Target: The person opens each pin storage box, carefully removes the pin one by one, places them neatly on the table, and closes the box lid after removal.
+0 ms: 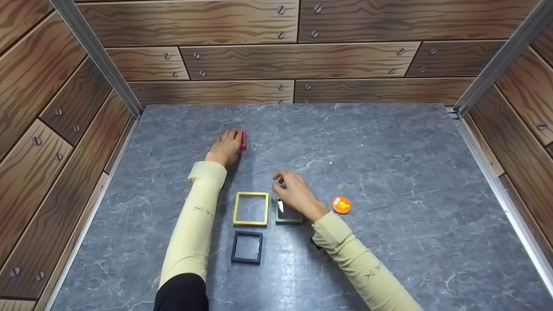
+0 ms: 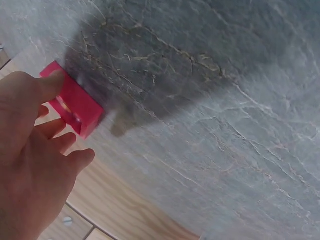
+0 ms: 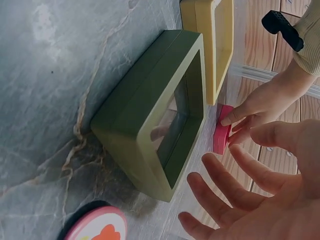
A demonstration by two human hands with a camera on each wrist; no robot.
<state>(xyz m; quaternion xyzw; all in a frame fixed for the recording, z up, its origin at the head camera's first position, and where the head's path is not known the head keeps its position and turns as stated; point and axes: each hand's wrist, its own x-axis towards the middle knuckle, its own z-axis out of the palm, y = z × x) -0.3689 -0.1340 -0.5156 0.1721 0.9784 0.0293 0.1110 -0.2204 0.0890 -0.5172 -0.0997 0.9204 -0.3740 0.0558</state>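
Observation:
Toward the back left of the table, my left hand [image 1: 225,147] pinches a small red square frame [image 1: 243,139]. In the left wrist view the thumb lies on the outer side of the red frame [image 2: 82,102], with fingers at its other side. My right hand [image 1: 298,195] hovers over a dark green square frame [image 1: 288,222] and holds nothing. Its fingers are spread and slightly bent in the right wrist view, apart from the green frame [image 3: 125,120]. A yellow square frame [image 1: 234,209] stands just left of the green one.
In front of the yellow frame lies a smaller dark blue frame [image 1: 246,261]. A round orange piece [image 1: 341,205] lies right of the right hand. Wood-patterned walls [image 1: 242,62] enclose the grey marbled table [image 1: 389,151] at the back and sides.

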